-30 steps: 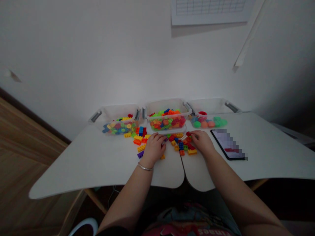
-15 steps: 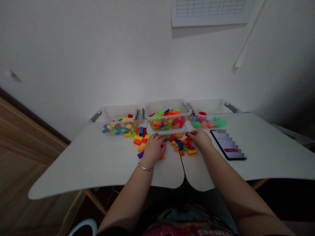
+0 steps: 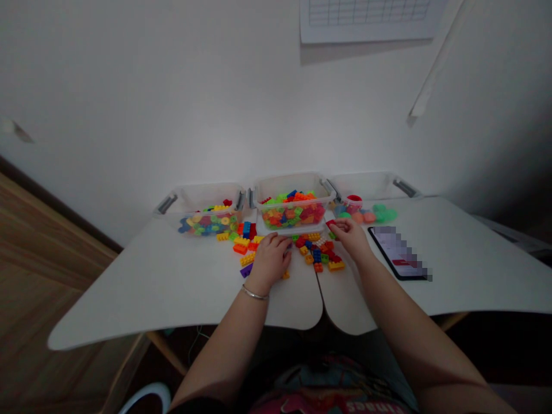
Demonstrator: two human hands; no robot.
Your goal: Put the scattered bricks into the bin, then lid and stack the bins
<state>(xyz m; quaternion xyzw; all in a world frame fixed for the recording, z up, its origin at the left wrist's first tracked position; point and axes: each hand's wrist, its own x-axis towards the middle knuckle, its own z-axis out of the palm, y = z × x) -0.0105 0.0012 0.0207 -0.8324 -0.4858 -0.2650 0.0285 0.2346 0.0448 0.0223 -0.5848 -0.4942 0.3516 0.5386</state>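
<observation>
My right hand [image 3: 350,234] pinches a red toy building brick [image 3: 330,223] between thumb and fingers, just above the right end of the loose bricks. A bit of green shows below its fingertips. Palm down, my left hand [image 3: 271,257] rests among the bricks with its fingers bent. Something small and purplish shows between its index finger and thumb, too little to make out. Loose bricks lie on both sides: a yellow brick [image 3: 248,260], a purple brick [image 3: 246,271] and an orange brick [image 3: 240,249] to the left, a blue brick [image 3: 317,256] and a yellow brick [image 3: 336,266] to the right.
Behind the bricks stand a middle clear bin [image 3: 297,206] of bricks on a white lid, a left bin [image 3: 207,221] with mixed pieces, and a right bin [image 3: 366,187] with coloured balls. A phone [image 3: 399,253] lies right. A gap splits the white tabletop [image 3: 172,287].
My right hand has lifted slightly, up and away from the pile, with the red brick now showing clearly in its fingertips. My left hand has stayed in nearly the same place.
</observation>
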